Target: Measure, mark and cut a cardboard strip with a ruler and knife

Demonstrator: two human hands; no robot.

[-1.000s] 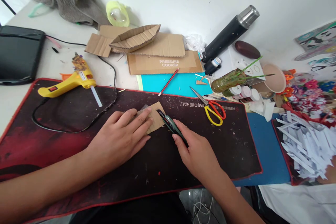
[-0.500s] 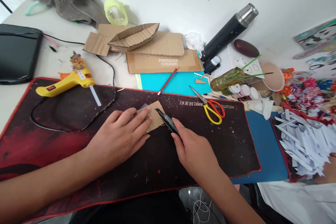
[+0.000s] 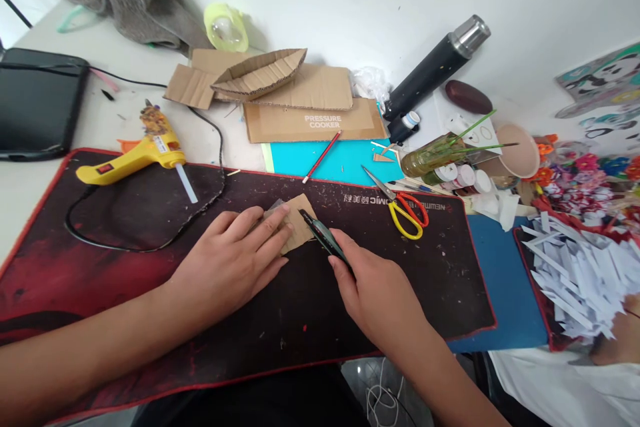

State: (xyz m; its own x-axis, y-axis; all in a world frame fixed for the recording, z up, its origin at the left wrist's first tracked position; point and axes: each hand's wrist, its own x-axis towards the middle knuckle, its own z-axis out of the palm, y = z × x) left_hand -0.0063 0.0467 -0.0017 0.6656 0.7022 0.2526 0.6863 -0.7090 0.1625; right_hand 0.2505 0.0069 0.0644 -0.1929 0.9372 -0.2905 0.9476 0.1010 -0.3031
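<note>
A small piece of brown cardboard (image 3: pixel 301 235) lies on the dark desk mat. My left hand (image 3: pixel 243 250) rests flat over its left part, fingers stretched out and pressing it down. Under those fingertips shows the edge of a clear plastic piece (image 3: pixel 276 205). My right hand (image 3: pixel 375 287) is closed around a dark green utility knife (image 3: pixel 325 238), whose tip points up and left over the cardboard. Whether the blade touches the cardboard I cannot tell. To the right lie scissors (image 3: pixel 405 213) with red and yellow handles.
A yellow hot glue gun (image 3: pixel 127 161) and its cord lie on the left of the mat (image 3: pixel 240 340). Behind are cardboard pieces (image 3: pixel 320 87), a red pencil (image 3: pixel 323 157), a black thermos (image 3: pixel 425 80) and paint jars (image 3: pixel 465 175). White paper strips (image 3: pixel 580 273) are heaped at right, beside another person's arm (image 3: pixel 623 337).
My right hand and the knife have shifted slightly right and down along the cardboard. My left hand stays on the cardboard. The whole view has moved slightly.
</note>
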